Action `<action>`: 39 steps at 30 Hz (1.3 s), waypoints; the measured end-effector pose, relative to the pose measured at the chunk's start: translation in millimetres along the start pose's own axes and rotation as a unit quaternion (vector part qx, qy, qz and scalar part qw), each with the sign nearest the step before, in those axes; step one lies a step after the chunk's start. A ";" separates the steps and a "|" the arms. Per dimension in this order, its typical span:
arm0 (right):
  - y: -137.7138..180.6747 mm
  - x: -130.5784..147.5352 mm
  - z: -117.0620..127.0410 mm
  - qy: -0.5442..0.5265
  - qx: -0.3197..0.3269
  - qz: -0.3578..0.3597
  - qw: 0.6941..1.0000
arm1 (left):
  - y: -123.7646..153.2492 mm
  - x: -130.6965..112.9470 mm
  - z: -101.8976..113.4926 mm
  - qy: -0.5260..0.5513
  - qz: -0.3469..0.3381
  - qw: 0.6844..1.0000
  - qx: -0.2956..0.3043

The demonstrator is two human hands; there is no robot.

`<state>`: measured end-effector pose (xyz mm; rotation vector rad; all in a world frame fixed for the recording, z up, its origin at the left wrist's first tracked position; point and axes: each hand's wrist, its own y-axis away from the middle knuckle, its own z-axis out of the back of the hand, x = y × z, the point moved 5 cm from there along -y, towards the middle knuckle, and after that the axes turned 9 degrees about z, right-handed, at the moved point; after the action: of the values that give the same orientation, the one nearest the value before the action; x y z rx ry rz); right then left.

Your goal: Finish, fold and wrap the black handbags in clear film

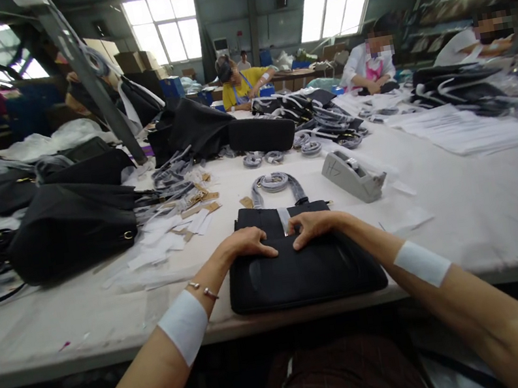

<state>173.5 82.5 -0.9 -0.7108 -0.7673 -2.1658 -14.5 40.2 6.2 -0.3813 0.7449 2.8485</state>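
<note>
A black handbag [306,279] lies flat at the table's front edge, its base toward me. My left hand [248,242] and my right hand [313,226] grip the edge of its front panel near the middle. Both thumbs press on the front, while the other fingers are curled and partly hidden. Between the hands a white strip [284,217] runs over the bag's upper part. Beyond the top edge stands the handle [298,189], wrapped in greyish film, around a coiled, wrapped strap [273,182].
A grey tape dispenser [354,178] stands at the right. Black bags [76,228], paper scraps [158,245] and brown tags [205,198] lie to the left. More bags [261,134] and wrapped straps are behind. White sheets [461,128] lie at right. Several co-workers sit across the table.
</note>
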 end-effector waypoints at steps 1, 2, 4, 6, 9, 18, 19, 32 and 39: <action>3.3 -2.6 0.1 -0.009 0.030 -0.004 0.999 | -0.3 -0.9 -0.5 -0.001 -0.001 1.000 0.002; 6.0 -5.3 -0.8 -0.022 0.057 -0.009 0.998 | -0.8 -1.9 -1.2 -0.002 -0.004 1.000 0.006; 8.5 -9.7 -4.6 -0.056 0.094 -0.013 0.994 | -1.7 -3.4 -2.6 -0.005 -0.011 1.000 0.014; 7.4 -12.6 -8.1 -0.081 0.108 -0.019 0.991 | -2.4 -3.9 -3.8 -0.009 -0.015 1.000 0.023; 5.2 -13.1 -9.2 -0.073 0.105 -0.037 0.991 | -3.3 -2.8 -3.8 -0.010 -0.003 1.000 0.015; 57.0 14.5 -5.1 0.168 -0.230 0.078 0.955 | 8.9 1.1 -10.4 0.014 0.027 0.996 -0.078; 66.5 18.2 -7.8 0.206 -0.267 0.110 0.935 | 12.0 1.0 -11.1 0.018 0.021 0.994 -0.104; 141.3 -13.5 -30.5 0.304 -0.156 0.176 0.923 | 44.7 -8.2 -14.8 -0.076 -0.132 0.950 -0.272; 161.6 -14.7 -34.7 0.299 -0.045 0.207 0.930 | 91.4 33.5 -47.2 -0.059 -0.238 0.957 -0.156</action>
<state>297.8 -26.3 14.6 -0.1946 -0.1740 -1.8718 -57.8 -58.6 -1.6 -0.3690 0.1437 2.4903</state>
